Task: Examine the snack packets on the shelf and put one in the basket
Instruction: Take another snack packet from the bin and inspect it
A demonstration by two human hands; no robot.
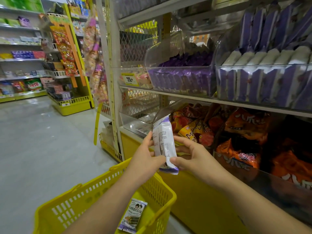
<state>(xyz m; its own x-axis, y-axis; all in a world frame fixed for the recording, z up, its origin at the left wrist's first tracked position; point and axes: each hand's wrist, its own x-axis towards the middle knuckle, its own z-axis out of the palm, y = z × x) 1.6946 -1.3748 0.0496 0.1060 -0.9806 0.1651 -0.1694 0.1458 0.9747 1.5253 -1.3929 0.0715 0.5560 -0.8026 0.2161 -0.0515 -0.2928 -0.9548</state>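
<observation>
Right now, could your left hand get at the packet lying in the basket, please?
Likely yes, once freed: the basket is open-topped below the left hand and the packet inside lies uncovered, but that hand's fingers grip the white-and-purple packet.

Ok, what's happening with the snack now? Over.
Holding: left hand and right hand both grip the purple-white packet, printed back showing. Below, the yellow basket, one other packet inside. Nothing blocks the drop.

Shelf board (185,97) carries clear bins (166,53) w/ purple pkts (182,80); orange snack bags (246,124) on tier below.
</observation>
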